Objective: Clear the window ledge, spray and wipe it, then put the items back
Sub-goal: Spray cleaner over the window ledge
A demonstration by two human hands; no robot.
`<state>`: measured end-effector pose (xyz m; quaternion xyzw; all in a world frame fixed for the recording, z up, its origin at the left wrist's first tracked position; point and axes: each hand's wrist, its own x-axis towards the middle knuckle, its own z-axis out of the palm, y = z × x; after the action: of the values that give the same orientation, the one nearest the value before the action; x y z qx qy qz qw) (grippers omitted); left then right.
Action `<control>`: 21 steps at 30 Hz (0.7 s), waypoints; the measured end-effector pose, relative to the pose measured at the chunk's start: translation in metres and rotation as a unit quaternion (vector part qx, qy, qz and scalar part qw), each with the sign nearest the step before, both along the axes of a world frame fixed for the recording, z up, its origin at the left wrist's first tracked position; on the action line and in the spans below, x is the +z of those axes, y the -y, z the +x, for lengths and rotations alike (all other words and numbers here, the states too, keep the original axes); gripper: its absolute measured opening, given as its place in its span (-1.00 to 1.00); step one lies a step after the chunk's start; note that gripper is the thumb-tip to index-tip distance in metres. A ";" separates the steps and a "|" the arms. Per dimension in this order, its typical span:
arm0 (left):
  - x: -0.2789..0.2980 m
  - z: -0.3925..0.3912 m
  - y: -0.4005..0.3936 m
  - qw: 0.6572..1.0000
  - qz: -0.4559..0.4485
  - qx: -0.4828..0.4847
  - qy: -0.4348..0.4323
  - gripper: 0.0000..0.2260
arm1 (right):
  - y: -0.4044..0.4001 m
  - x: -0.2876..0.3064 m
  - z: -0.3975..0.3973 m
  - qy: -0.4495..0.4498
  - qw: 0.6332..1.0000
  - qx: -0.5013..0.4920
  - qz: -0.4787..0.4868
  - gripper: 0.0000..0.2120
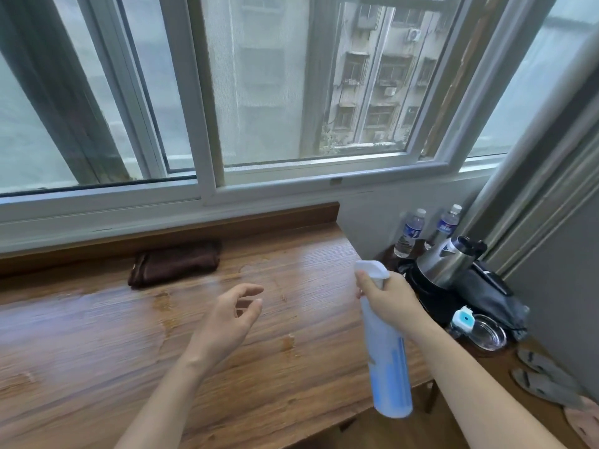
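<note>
With the spray bottle [385,345] gripped upright in the right hand [390,298], the folded brown cloth [175,262] lies lengthwise against the wet window ledge's [97,335] back edge, up-left of the left hand's [227,319] loosely spread, empty fingers [249,291], the nearer hand

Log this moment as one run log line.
stage: spraying | right hand: holding spray bottle | left hand: open, empty | ledge: wet patches | brown cloth: folded by window
</note>
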<state>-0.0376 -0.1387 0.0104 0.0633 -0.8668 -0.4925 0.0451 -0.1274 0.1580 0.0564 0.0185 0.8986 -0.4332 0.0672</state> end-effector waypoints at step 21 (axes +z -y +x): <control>-0.002 -0.056 -0.077 1.000 0.005 -0.012 0.020 -0.81 | -0.089 -0.036 0.047 0.088 0.989 0.103 0.061 -0.57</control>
<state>-0.0939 -0.0621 0.0080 0.0627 -0.8660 -0.4956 0.0212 -0.0808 0.2472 0.0202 -0.0319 0.9110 -0.3654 0.1887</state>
